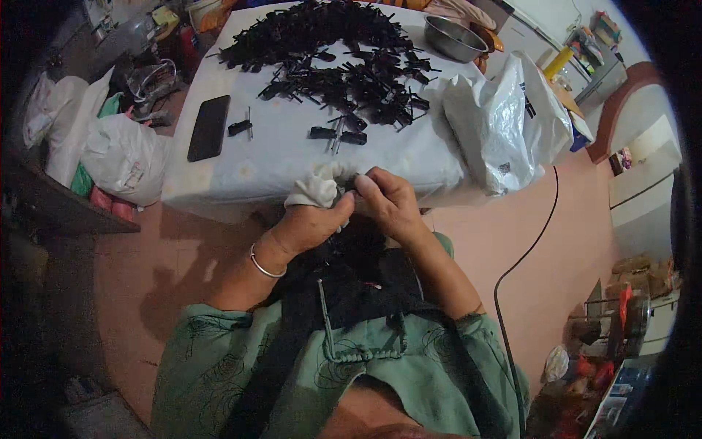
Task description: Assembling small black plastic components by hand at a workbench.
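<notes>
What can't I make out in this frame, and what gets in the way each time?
All in the head view:
1. Dark piece between the hands: full shape, covered by the right hand and white cloth.
2. Left hand: most fingertips, hidden by its own thumb side and the cloth.
3. Black parts: their number, since they overlap.
4. White bag: contents, behind its opaque sides.

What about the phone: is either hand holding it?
No, the phone lies on the white tablecloth at left, clear of the left hand and the right hand.
</notes>
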`<act>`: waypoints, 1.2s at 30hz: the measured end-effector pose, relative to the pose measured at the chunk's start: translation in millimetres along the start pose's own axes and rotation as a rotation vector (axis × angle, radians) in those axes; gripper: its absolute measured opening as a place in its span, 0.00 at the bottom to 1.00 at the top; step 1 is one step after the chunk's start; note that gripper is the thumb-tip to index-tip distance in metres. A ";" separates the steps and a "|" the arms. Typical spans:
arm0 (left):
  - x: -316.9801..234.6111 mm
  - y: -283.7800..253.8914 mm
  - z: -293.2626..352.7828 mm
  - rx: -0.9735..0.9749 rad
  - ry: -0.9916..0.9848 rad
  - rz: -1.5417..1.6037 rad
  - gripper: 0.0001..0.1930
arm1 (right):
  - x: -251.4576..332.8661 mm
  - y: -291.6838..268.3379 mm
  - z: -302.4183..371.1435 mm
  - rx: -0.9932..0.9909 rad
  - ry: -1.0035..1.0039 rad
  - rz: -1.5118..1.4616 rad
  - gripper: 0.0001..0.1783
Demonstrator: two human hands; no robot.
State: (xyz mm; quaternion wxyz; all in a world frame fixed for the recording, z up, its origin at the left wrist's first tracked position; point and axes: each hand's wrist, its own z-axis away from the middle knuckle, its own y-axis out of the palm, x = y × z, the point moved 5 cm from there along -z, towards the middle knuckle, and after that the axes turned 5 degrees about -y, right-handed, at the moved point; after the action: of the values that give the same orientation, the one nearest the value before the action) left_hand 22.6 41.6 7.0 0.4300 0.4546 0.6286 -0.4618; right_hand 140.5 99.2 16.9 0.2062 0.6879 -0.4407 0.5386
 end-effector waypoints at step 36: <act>11.6 13.1 4.0 0.350 -0.314 0.549 0.09 | -0.8 -8.2 16.2 0.013 -0.143 0.050 0.09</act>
State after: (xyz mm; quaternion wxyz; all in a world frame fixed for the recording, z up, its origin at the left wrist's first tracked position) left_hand 33.2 41.9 -7.5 0.5450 0.5969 0.3206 -0.4939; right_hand 156.4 91.5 12.3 0.1561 0.7146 -0.4680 0.4959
